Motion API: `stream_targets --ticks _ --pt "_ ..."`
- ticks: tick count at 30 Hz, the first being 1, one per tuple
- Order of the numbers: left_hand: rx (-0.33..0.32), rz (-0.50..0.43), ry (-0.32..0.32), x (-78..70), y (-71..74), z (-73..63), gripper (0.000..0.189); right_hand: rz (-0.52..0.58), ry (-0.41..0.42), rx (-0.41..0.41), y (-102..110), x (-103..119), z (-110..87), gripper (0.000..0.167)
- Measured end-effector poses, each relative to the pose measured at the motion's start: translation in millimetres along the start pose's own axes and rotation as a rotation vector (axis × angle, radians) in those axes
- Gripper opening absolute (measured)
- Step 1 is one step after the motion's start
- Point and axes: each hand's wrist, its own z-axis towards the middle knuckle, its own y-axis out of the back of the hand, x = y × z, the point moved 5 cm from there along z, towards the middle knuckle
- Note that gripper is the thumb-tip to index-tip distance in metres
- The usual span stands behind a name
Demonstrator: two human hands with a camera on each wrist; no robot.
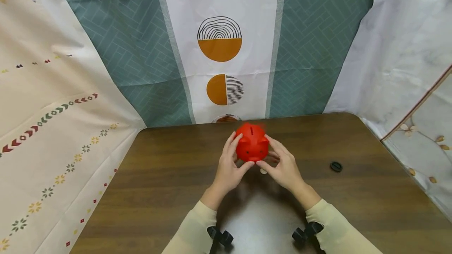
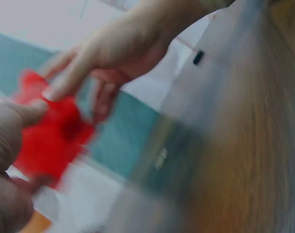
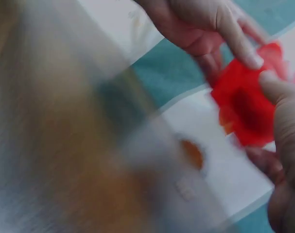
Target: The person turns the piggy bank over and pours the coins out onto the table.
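Note:
A red piggy bank (image 1: 252,144) is held up between both hands above the far part of the table, its face toward me and its coin slot on top. The left hand (image 1: 228,169) grips its left side, thumb low by the snout. From the other side the right hand (image 1: 282,166) grips it, thumb tip near the left one. Both wrist views show the piggy bank (image 2: 52,138) blurred, with a dark patch on its underside (image 3: 249,109). Below it on the table lies a small pale coin-like piece (image 1: 263,171), partly hidden by the right hand in the head view.
A black round plug (image 1: 336,166) lies on the brown wooden table (image 1: 159,183) to the right of the hands. Patterned cloths (image 1: 307,42) hang behind the table and along both sides. A black strap mount sits at each wrist.

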Motion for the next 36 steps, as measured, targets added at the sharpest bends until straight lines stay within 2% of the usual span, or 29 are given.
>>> stream_targets --ticks 2,4,9,14,16,17,21,22,23,25,28,30,36 --pt "0.039 0.025 0.115 10.2 -1.3 -2.0 0.082 0.010 -0.125 0.065 -6 -10 -3.9 0.081" --pt "0.065 0.054 0.185 17.4 -1.9 -3.8 0.082 0.015 -0.201 0.095 -10 -17 -7.3 0.081" --pt "0.070 0.041 0.200 22.3 -2.2 -5.0 0.082 0.015 -0.229 0.074 -11 -20 -9.5 0.082" --pt "0.094 0.017 0.268 28.7 -5.8 -8.3 0.082 -0.008 -0.269 0.124 -12 -23 -11.0 0.081" --pt "0.089 0.010 0.265 28.7 -6.5 -8.1 0.082 -0.023 -0.261 0.135 -11 -21 -9.3 0.082" --pt "0.078 0.010 0.241 26.8 -6.1 -7.2 0.082 -0.036 -0.237 0.129 -10 -19 -7.5 0.083" --pt "-0.007 -0.024 0.038 9.4 -1.1 -1.9 0.082 -0.078 -0.030 0.029 -2 -2 1.7 0.087" --pt "-0.027 -0.028 -0.005 4.8 0.7 -0.4 0.082 -0.082 0.008 0.002 0 1 3.7 0.088" --pt "-0.037 -0.044 -0.018 2.6 2.0 0.9 0.082 -0.083 0.021 -0.012 0 3 5.2 0.088" --pt "-0.029 -0.058 0.024 4.6 2.6 1.3 0.083 -0.076 -0.015 -0.002 -2 2 6.0 0.085" --pt "0.025 -0.055 0.181 18.6 -0.2 -1.8 0.083 -0.054 -0.177 0.071 -9 -9 1.3 0.083" --pt "0.055 -0.043 0.246 26.6 -2.5 -4.8 0.083 -0.050 -0.245 0.097 -12 -14 -2.3 0.083" --pt "0.060 -0.021 0.237 31.5 -4.6 -5.6 0.084 -0.025 -0.265 0.071 -12 -17 -5.8 0.082"
